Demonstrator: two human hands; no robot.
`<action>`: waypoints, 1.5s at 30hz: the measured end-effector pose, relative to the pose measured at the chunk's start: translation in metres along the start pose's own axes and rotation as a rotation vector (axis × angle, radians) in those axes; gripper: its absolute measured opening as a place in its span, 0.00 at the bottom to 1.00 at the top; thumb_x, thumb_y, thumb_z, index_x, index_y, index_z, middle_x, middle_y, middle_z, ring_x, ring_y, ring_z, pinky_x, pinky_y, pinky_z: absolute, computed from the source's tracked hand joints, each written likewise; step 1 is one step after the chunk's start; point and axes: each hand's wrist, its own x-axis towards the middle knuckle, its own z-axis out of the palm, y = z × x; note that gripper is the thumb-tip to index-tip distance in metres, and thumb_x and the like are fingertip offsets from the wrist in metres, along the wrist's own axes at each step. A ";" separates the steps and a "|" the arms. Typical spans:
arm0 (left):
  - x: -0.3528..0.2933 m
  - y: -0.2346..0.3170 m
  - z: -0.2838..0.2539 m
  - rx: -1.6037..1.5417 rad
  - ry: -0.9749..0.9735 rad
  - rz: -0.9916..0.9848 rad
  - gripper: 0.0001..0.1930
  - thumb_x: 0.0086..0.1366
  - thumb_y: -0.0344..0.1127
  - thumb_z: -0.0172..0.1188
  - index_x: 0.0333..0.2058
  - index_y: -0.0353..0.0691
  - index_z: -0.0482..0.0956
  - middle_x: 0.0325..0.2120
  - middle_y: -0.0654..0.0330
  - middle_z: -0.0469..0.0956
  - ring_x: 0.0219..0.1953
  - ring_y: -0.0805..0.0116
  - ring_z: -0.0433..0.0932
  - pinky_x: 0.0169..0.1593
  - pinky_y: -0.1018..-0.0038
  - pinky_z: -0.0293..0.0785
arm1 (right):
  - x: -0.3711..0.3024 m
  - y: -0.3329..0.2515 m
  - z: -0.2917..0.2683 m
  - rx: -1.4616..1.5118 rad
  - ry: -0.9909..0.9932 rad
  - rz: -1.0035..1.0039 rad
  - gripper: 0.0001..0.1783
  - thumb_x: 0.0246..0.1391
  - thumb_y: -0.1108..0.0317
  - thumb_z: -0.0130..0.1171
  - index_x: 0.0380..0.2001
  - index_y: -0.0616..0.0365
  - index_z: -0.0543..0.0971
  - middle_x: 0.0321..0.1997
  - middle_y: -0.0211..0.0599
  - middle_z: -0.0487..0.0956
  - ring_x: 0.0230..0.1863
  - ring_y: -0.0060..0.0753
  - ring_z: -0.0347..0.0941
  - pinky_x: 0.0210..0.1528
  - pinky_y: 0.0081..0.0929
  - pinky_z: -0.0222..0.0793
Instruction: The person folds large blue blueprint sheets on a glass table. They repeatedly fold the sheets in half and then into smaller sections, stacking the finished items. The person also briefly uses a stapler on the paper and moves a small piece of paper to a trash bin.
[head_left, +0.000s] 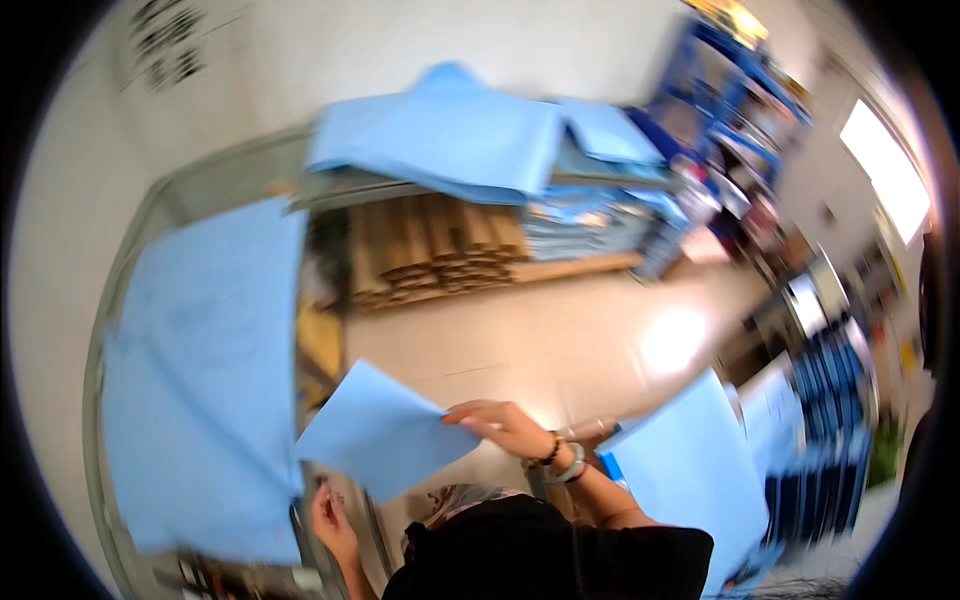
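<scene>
I have the right hand (513,430) pinching a blue sheet (385,435) by its edge; whether the left hand (335,522) grips anything, I cannot tell.

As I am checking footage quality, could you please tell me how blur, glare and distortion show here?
Head view: lens bends the left edge of the table, corners black out; head view: glare whitens a patch of floor, and the window is blown out; head view: the blue rack is smeared, while the sheet in the right hand looks crisper.

Sheet (380,432) looks matt ppr, flr (560,345) glossy.
</scene>
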 end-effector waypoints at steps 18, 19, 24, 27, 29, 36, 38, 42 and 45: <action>0.131 0.010 0.375 0.047 -0.850 -0.037 0.12 0.69 0.27 0.50 0.46 0.25 0.76 0.38 0.52 0.80 0.41 0.67 0.80 0.48 0.73 0.76 | -0.101 0.122 -0.200 -0.107 0.889 0.462 0.18 0.64 0.60 0.48 0.45 0.62 0.79 0.47 0.43 0.79 0.47 0.41 0.75 0.52 0.30 0.69; 0.140 0.006 0.400 0.033 -0.866 -0.018 0.12 0.69 0.27 0.50 0.46 0.25 0.76 0.39 0.52 0.80 0.41 0.67 0.80 0.48 0.73 0.76 | -0.100 0.131 -0.214 -0.117 0.919 0.473 0.18 0.64 0.60 0.48 0.44 0.62 0.79 0.47 0.43 0.79 0.47 0.41 0.76 0.51 0.30 0.69; 0.181 0.021 0.532 -0.002 -1.062 0.014 0.12 0.69 0.27 0.51 0.46 0.26 0.77 0.38 0.52 0.80 0.41 0.67 0.80 0.48 0.73 0.76 | -0.092 0.162 -0.284 -0.176 1.065 0.575 0.17 0.63 0.62 0.49 0.44 0.63 0.79 0.45 0.47 0.80 0.45 0.44 0.77 0.50 0.31 0.71; 0.186 0.027 0.633 0.012 -1.226 0.129 0.10 0.67 0.24 0.52 0.43 0.27 0.79 0.38 0.53 0.81 0.40 0.67 0.81 0.47 0.74 0.76 | -0.101 0.165 -0.324 -0.350 1.185 0.597 0.16 0.63 0.63 0.48 0.43 0.62 0.80 0.45 0.46 0.80 0.44 0.44 0.77 0.48 0.31 0.71; 0.183 0.049 0.686 -0.002 -1.337 0.172 0.10 0.66 0.23 0.53 0.42 0.28 0.80 0.36 0.52 0.82 0.41 0.66 0.81 0.46 0.74 0.77 | -0.105 0.168 -0.339 -0.389 1.249 0.670 0.16 0.63 0.62 0.49 0.43 0.61 0.80 0.45 0.44 0.80 0.45 0.41 0.77 0.48 0.29 0.72; 0.115 0.095 0.880 -0.147 -1.795 0.345 0.09 0.65 0.22 0.53 0.41 0.28 0.80 0.36 0.52 0.82 0.39 0.67 0.82 0.47 0.75 0.77 | -0.144 0.193 -0.387 -0.338 1.633 0.872 0.15 0.61 0.63 0.50 0.39 0.63 0.81 0.41 0.46 0.81 0.43 0.46 0.77 0.46 0.32 0.71; 0.086 0.114 0.925 -0.206 -1.809 0.420 0.09 0.63 0.21 0.55 0.40 0.29 0.81 0.35 0.51 0.83 0.39 0.66 0.82 0.46 0.75 0.77 | -0.159 0.213 -0.415 -0.311 1.702 0.889 0.15 0.61 0.63 0.50 0.38 0.63 0.81 0.41 0.46 0.81 0.43 0.46 0.77 0.46 0.32 0.72; 0.045 0.116 1.026 -0.271 -1.816 0.486 0.09 0.61 0.21 0.57 0.39 0.31 0.82 0.34 0.51 0.83 0.39 0.65 0.83 0.44 0.76 0.77 | -0.183 0.247 -0.508 -0.318 1.738 0.914 0.15 0.61 0.63 0.50 0.37 0.63 0.81 0.42 0.46 0.81 0.42 0.46 0.77 0.45 0.31 0.72; 0.021 0.108 1.095 -0.214 -1.827 0.368 0.09 0.62 0.22 0.56 0.39 0.32 0.82 0.34 0.51 0.83 0.39 0.65 0.83 0.44 0.76 0.77 | -0.193 0.270 -0.594 -0.409 1.710 0.864 0.15 0.61 0.64 0.50 0.38 0.64 0.81 0.43 0.46 0.80 0.42 0.46 0.77 0.45 0.31 0.72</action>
